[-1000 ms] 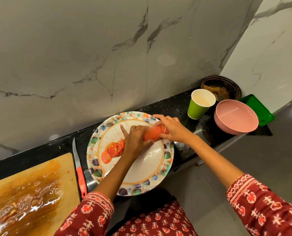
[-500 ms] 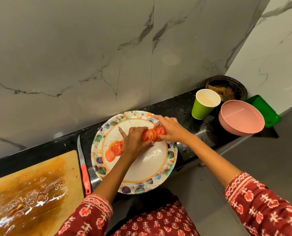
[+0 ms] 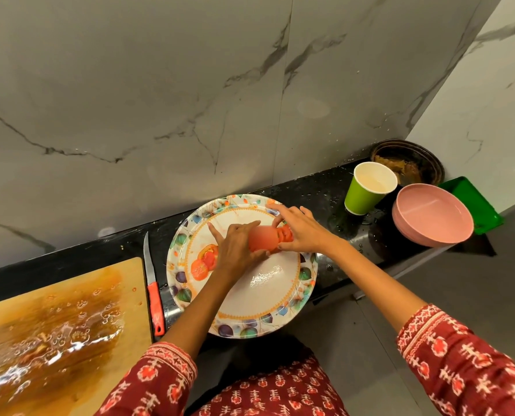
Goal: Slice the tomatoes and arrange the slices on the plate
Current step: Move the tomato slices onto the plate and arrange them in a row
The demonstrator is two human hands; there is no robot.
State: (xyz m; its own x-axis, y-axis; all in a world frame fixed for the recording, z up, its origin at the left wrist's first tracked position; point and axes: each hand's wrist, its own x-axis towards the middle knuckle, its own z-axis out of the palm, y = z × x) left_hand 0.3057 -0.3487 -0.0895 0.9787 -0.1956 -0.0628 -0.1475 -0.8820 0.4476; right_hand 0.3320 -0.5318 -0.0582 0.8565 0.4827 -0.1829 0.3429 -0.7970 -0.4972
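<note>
A round patterned plate sits on the black counter. Several tomato slices lie in a row on its left side. Over the plate's middle, a stack of red tomato slices is held between both hands. My left hand grips the stack's left end, index finger stretched out. Gripping the right end is my right hand, fingers curled over it. A red-handled knife lies on the counter just left of the plate.
A wet wooden cutting board fills the lower left. Right of the plate stand a green paper cup, a pink bowl, a dark bowl and a green tray. A marble wall rises behind the counter.
Both hands stay on the tomato stack over the plate. The stack has spread slightly leftward toward the laid slices. The camera has shifted a little.
</note>
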